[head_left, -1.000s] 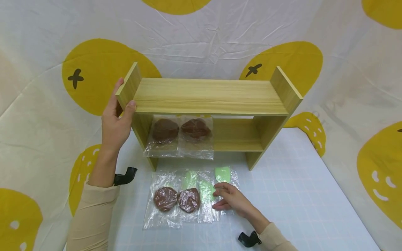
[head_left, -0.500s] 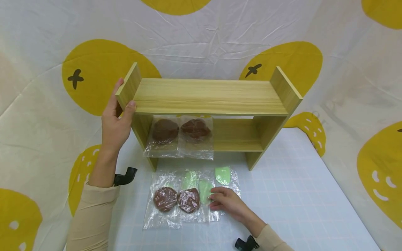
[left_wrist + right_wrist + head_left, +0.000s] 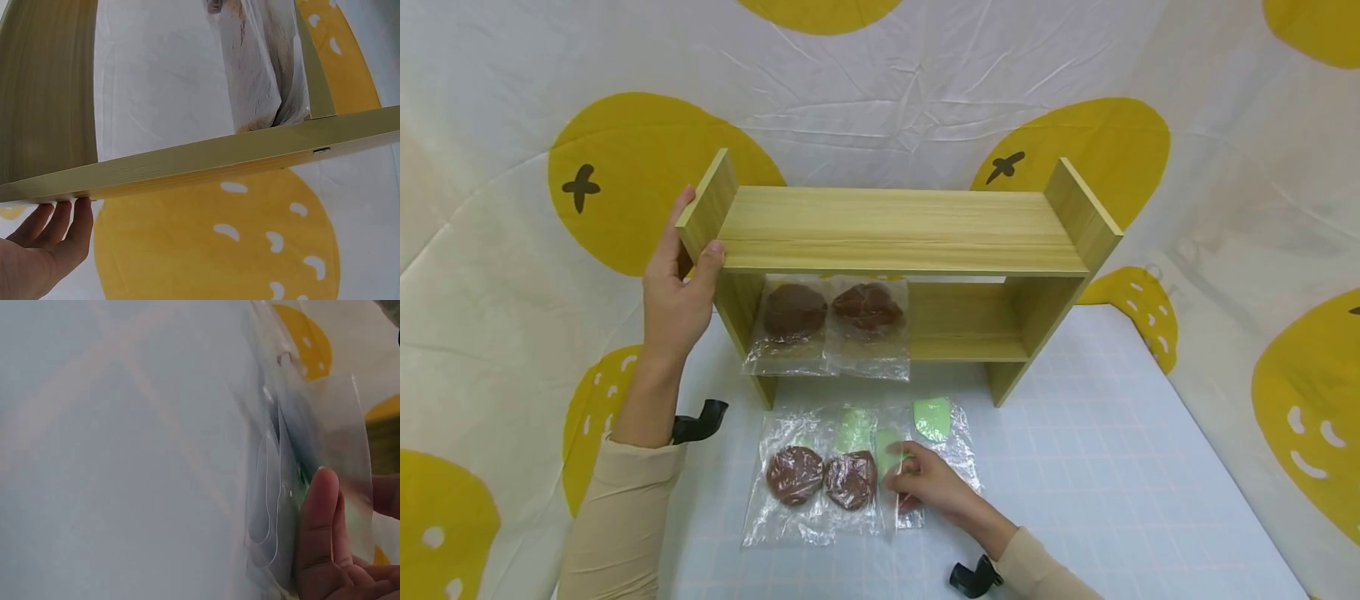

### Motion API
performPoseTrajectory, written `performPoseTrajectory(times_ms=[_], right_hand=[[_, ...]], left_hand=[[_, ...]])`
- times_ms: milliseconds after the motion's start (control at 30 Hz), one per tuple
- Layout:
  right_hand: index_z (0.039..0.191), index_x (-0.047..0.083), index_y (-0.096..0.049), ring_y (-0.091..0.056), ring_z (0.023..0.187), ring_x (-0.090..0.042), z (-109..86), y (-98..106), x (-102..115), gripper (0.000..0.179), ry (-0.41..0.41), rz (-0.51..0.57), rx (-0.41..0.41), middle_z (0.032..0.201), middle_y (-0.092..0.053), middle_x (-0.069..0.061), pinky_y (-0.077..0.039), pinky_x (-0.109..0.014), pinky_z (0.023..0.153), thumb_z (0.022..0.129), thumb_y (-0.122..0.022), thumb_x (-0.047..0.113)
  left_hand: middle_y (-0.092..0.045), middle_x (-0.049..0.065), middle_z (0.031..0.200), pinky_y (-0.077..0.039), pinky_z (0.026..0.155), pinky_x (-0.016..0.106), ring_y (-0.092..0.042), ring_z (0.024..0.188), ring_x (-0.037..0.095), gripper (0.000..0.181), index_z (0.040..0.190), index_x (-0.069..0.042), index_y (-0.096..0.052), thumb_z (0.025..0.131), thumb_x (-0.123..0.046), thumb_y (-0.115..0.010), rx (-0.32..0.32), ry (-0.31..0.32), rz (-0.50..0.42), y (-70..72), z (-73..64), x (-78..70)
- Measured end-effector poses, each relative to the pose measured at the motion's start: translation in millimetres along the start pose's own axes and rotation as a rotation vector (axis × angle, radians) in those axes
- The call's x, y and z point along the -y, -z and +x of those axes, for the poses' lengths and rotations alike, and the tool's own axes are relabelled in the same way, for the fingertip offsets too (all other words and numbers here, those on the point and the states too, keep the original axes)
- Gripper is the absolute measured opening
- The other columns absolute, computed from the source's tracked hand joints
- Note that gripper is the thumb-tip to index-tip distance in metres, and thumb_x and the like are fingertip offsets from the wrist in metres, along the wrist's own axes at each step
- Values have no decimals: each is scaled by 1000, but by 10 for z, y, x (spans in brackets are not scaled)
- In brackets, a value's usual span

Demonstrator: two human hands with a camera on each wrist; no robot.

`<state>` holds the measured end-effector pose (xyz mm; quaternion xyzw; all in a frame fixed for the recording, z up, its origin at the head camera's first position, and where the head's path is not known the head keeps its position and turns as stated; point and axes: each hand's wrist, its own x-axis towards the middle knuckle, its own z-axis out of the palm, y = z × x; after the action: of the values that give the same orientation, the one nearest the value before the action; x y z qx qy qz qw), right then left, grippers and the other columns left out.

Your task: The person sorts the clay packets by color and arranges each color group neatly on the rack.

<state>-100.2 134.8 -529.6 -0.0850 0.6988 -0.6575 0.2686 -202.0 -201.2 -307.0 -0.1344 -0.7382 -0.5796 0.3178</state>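
My left hand point(image 3: 677, 304) grips the left side panel of a wooden shelf point(image 3: 895, 229), thumb in front, fingers behind. In the left wrist view, fingertips of that hand point(image 3: 56, 244) touch the panel's outer side. My right hand point(image 3: 932, 482) pinches a clear plastic bag with a light green piece point(image 3: 887, 450) in it. The right wrist view has the thumb of my right hand point(image 3: 322, 544) against the raised clear film point(image 3: 331, 431). Left of it lie bags with brown discs point(image 3: 795, 476) point(image 3: 851, 479). Part of another reddish-brown piece shows under my right hand.
Two bagged brown discs point(image 3: 795, 313) point(image 3: 867, 307) stand on the middle shelf board, their bags hanging over its front edge. Another bag with a green piece point(image 3: 932, 419) lies right of my right hand. A pale checked cloth point(image 3: 1112, 467) covers the table; a patterned curtain point(image 3: 880, 92) hangs behind.
My right hand has moved left and now pinches the bag, its edge lifted and shifted left. A reddish-brown piece has come partly into view beneath. My left hand and the shelf stay put.
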Motion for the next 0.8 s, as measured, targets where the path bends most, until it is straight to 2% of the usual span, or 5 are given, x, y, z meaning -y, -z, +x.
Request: performPoseTrajectory(times_ms=[233, 333, 567, 700, 800], right_hand=[[118, -10, -64, -60, 77, -14, 16, -23, 37, 32, -8, 2, -31, 94, -69, -10, -52, -30, 67, 93, -65, 10], [122, -7, -65, -61, 85, -16, 25, -24, 32, 33, -11, 34, -24, 104, -68, -10, -51, -31, 71, 96, -61, 13], [148, 12, -48, -62, 106, -29, 29, -43, 16, 51, -24, 166, 61, 130, -57, -20, -55, -41, 79, 99, -61, 14], [157, 18, -33, -64, 100, -38, 9, -64, -1, 70, -35, 272, 122, 125, -49, -29, -55, -51, 80, 95, -61, 0], [158, 18, -29, -66, 95, -40, 3, -72, -8, 79, -44, 324, 141, 122, -48, -31, -54, -51, 80, 91, -59, -9]], left_hand=[[-50, 6, 146, -47, 89, 28, -52, 114, 24, 59, 154, -26, -42, 100, -13, -60, -1, 9, 17, -1, -2, 18], [-51, 7, 145, -47, 88, 28, -52, 113, 24, 59, 154, -25, -42, 100, -13, -60, -3, 9, 24, -2, -4, 20], [-52, 8, 143, -47, 87, 28, -53, 110, 23, 58, 154, -22, -43, 99, -13, -59, -11, 7, 26, -8, 4, 17], [-53, 8, 143, -47, 87, 28, -53, 110, 23, 57, 154, -25, -44, 99, -13, -59, -14, 12, 30, -8, 0, 10], [-52, 7, 143, -47, 88, 29, -53, 111, 23, 57, 153, -25, -44, 99, -12, -59, -12, 16, 29, -11, -1, 5]])
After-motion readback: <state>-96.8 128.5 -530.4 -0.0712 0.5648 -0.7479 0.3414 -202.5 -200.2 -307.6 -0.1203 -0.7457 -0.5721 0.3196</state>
